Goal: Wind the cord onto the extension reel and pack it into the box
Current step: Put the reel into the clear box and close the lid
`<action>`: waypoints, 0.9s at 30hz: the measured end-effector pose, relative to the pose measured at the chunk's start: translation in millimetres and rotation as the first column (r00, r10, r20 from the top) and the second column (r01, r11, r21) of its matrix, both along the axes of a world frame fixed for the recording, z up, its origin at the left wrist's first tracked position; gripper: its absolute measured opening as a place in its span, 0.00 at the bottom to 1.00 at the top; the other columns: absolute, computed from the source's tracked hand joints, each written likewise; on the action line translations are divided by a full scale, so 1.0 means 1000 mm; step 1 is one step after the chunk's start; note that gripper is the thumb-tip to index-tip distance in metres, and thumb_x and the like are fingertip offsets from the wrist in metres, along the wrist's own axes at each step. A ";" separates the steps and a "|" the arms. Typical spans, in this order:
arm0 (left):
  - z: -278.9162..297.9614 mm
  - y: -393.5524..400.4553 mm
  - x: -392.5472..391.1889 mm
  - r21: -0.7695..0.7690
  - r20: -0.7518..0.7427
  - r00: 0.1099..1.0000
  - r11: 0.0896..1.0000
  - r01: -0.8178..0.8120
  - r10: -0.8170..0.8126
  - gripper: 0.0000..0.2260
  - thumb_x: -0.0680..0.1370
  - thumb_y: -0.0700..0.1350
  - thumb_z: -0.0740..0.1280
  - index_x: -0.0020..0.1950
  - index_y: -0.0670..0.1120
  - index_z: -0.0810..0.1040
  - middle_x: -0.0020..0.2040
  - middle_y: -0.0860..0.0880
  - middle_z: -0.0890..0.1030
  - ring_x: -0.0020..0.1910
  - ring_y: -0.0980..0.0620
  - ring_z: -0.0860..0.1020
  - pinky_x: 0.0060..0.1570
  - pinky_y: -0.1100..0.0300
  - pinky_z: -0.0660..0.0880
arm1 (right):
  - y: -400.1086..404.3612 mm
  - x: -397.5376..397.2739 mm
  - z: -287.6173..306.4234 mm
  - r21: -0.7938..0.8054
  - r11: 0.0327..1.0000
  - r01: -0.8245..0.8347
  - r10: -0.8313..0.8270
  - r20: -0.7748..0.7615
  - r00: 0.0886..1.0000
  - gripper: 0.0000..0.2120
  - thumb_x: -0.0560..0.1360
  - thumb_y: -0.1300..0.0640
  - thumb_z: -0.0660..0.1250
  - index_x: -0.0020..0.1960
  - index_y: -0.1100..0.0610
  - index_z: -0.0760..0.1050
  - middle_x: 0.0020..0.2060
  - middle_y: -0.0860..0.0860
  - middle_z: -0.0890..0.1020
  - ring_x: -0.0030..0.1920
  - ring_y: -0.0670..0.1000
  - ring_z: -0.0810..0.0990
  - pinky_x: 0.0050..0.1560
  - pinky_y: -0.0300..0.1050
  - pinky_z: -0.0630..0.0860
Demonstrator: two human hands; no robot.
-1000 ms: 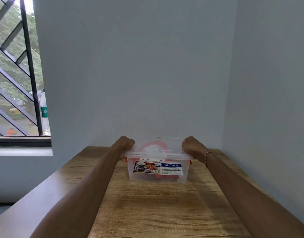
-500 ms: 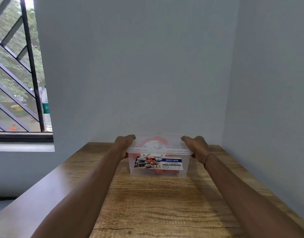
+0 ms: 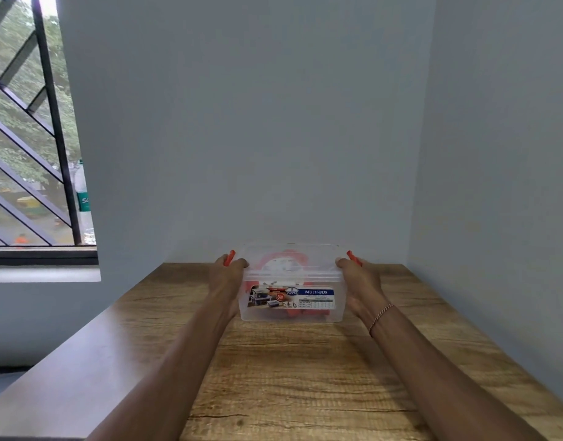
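Observation:
A clear plastic box [image 3: 291,313] with a blue MULTI-BOX label stands on the wooden table [image 3: 305,377] near the back wall. Through its lid and walls I see the red and white extension reel [image 3: 281,264] inside. My left hand [image 3: 226,278] grips the box's left end, with a red latch [image 3: 229,258] tilted up by its fingers. My right hand [image 3: 358,278] grips the right end, where the other red latch [image 3: 353,258] also sticks up. The clear lid lies on top of the box.
Grey walls close off the back and the right side of the table. A barred window [image 3: 28,138] is at the left, with a plastic bottle [image 3: 82,202] standing on its sill. The table's left edge runs diagonally toward me.
Both hands have shifted from the lid's top corners down to the box's ends, and the two red latches now stand up. The box itself stays in place.

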State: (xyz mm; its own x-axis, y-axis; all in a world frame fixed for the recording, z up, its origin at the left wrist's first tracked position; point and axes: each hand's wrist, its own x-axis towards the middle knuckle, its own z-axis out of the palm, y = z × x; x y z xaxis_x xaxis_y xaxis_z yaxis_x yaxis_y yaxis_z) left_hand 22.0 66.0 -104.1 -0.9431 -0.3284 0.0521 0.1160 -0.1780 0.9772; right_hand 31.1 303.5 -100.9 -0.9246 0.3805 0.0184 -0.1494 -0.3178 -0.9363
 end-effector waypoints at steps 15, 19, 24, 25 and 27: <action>0.002 0.008 0.007 0.160 0.003 0.999 0.987 -0.032 0.032 0.04 0.73 0.36 0.67 0.46 0.42 0.76 0.43 0.40 0.79 0.39 0.43 0.79 0.34 0.53 0.78 | -0.001 0.001 -0.003 0.421 0.902 0.099 -0.061 -0.102 0.993 0.14 0.75 0.58 0.63 0.60 0.57 0.78 0.47 0.53 0.83 0.45 0.52 0.82 0.46 0.51 0.81; 0.006 0.006 0.010 -0.037 0.000 0.996 0.996 -0.085 0.085 0.02 0.76 0.38 0.66 0.45 0.39 0.76 0.37 0.43 0.77 0.33 0.48 0.77 0.24 0.62 0.73 | -0.002 0.002 -0.002 0.438 0.890 0.128 -0.085 -0.115 0.990 0.09 0.75 0.59 0.63 0.52 0.61 0.79 0.38 0.52 0.82 0.39 0.54 0.82 0.43 0.56 0.82; 0.008 0.008 0.008 -0.179 -0.048 0.995 0.979 -0.098 0.091 0.06 0.78 0.37 0.62 0.50 0.38 0.78 0.41 0.40 0.76 0.39 0.44 0.75 0.38 0.51 0.74 | -0.002 0.005 -0.001 0.465 0.879 0.105 -0.059 -0.113 0.992 0.09 0.76 0.58 0.61 0.47 0.58 0.80 0.40 0.55 0.83 0.38 0.53 0.82 0.33 0.43 0.77; 0.007 0.008 0.008 -0.207 -0.056 0.994 0.972 -0.108 0.098 0.06 0.78 0.37 0.61 0.48 0.38 0.77 0.40 0.40 0.75 0.39 0.44 0.74 0.37 0.51 0.73 | -0.002 0.005 0.000 0.467 0.878 0.106 -0.059 -0.113 0.992 0.09 0.76 0.58 0.61 0.48 0.58 0.80 0.40 0.55 0.83 0.39 0.54 0.82 0.34 0.44 0.77; 0.004 0.007 0.007 -0.284 -0.080 0.991 0.951 -0.123 0.104 0.07 0.78 0.40 0.60 0.45 0.38 0.75 0.40 0.41 0.73 0.38 0.45 0.73 0.37 0.52 0.70 | -0.002 0.005 0.000 0.487 0.867 0.104 -0.062 -0.102 0.993 0.10 0.77 0.58 0.60 0.49 0.58 0.80 0.41 0.55 0.83 0.39 0.54 0.82 0.32 0.43 0.75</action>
